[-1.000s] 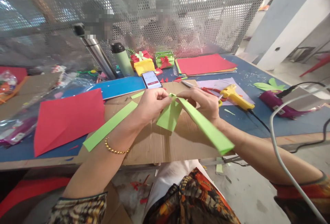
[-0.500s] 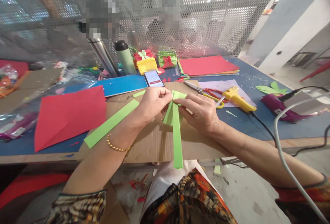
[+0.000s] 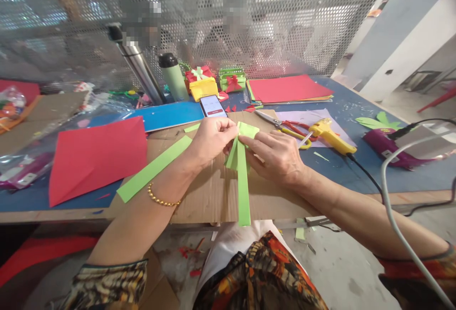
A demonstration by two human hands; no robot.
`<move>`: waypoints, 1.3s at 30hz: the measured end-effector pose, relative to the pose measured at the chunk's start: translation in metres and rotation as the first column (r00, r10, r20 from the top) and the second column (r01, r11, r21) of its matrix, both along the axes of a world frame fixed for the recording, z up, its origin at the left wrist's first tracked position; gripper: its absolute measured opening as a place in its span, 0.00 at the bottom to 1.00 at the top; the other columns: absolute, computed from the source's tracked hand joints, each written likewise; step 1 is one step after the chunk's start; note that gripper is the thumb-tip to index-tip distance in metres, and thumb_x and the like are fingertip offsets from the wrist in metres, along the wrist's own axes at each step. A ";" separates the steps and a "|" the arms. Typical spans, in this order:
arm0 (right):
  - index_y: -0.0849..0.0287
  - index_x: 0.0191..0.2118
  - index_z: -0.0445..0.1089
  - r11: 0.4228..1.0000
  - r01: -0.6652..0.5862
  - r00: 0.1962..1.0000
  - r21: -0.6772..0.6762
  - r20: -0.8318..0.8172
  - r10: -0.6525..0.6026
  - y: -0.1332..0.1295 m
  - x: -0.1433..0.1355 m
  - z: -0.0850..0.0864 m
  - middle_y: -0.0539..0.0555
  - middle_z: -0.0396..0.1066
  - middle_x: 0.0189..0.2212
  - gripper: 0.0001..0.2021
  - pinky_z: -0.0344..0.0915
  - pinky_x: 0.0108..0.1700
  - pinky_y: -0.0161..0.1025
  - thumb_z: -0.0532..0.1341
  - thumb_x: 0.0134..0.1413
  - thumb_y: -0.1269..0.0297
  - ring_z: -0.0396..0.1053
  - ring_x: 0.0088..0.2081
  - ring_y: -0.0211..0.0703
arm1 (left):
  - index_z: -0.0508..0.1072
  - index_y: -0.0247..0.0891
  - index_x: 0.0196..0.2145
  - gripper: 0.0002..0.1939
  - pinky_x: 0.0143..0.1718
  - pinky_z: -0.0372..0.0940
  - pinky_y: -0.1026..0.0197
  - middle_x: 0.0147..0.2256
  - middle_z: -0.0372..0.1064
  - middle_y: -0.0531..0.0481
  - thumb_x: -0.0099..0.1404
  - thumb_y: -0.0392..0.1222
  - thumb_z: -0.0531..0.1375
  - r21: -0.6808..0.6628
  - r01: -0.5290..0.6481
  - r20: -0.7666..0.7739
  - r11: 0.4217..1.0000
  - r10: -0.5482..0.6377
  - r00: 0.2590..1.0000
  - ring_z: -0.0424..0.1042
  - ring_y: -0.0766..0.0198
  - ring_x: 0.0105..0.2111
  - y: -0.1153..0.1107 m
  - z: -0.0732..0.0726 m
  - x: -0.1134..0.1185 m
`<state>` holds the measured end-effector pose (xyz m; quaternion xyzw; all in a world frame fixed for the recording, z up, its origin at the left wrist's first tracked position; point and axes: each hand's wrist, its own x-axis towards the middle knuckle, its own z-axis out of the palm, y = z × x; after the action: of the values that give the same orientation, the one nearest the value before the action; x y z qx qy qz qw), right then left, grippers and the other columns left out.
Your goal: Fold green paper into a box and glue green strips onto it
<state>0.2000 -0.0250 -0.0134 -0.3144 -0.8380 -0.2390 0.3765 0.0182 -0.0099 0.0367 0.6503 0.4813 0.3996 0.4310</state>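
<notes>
Between my hands is a folded light-green paper piece (image 3: 249, 130), with a long green strip (image 3: 243, 186) hanging from it toward me. My left hand (image 3: 213, 140) pinches its upper left edge between thumb and fingers. From the other side my right hand (image 3: 276, 155) grips it, with the index finger pressed on the top of the strip; the thumb is partly hidden. Below my hands lies a brown cardboard sheet (image 3: 203, 196). Another green strip (image 3: 155, 169) lies flat beside my left forearm.
Right of my hands lie scissors (image 3: 269, 119), red-handled pliers (image 3: 294, 127) and a yellow glue gun (image 3: 329, 135) with its cord. A phone (image 3: 213, 106), a green bottle (image 3: 174, 79), a steel flask (image 3: 142, 72) and small paper boxes (image 3: 204, 89) stand behind. Red paper (image 3: 98, 158) lies left.
My right index finger has shifted slightly left along the strip's top. Both hands keep hold of the green paper piece. The whole view has moved a little.
</notes>
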 end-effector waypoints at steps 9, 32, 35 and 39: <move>0.60 0.45 0.79 0.999 0.015 0.998 0.043 0.063 -0.018 0.000 0.001 -0.002 0.49 0.66 0.21 0.15 0.51 0.28 0.41 0.54 0.69 0.69 0.55 0.22 0.37 | 0.71 0.36 0.22 0.12 0.20 0.62 0.67 0.18 0.67 0.54 0.62 0.29 0.58 -0.014 -0.018 0.031 1.000 0.019 0.999 0.65 0.70 0.18 0.000 0.002 0.002; 0.62 0.48 0.78 0.996 -0.083 0.988 0.031 -0.131 0.086 -0.002 0.003 0.007 0.51 0.69 0.27 0.15 0.57 0.29 0.40 0.54 0.65 0.73 0.60 0.26 0.38 | 0.71 0.36 0.24 0.10 0.20 0.58 0.66 0.19 0.66 0.55 0.63 0.36 0.64 0.089 -0.017 0.044 0.996 0.013 0.999 0.63 0.70 0.18 0.007 -0.004 -0.002; 0.57 0.45 0.78 0.965 -0.155 0.899 -0.211 -0.436 0.049 0.008 0.011 0.015 0.54 0.70 0.33 0.11 0.62 0.33 0.39 0.57 0.67 0.67 0.65 0.31 0.39 | 0.72 0.36 0.26 0.10 0.22 0.59 0.65 0.22 0.69 0.53 0.63 0.41 0.65 0.196 0.029 -0.042 0.980 -0.021 0.999 0.64 0.68 0.21 0.003 -0.005 -0.002; 0.58 0.32 0.75 0.822 -0.326 0.838 -0.468 -0.546 0.022 0.019 0.018 0.022 0.51 0.69 0.29 0.14 0.61 0.34 0.39 0.62 0.66 0.55 0.63 0.31 0.38 | 0.74 0.36 0.28 0.10 0.24 0.57 0.64 0.24 0.69 0.52 0.64 0.44 0.63 0.312 0.099 -0.177 0.945 -0.045 0.983 0.64 0.67 0.23 -0.003 -0.007 -0.001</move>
<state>0.2181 -0.0061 0.0088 -0.3792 -0.7639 0.1386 0.5035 0.0177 -0.0131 0.0297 0.7599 0.4206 0.4001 0.2926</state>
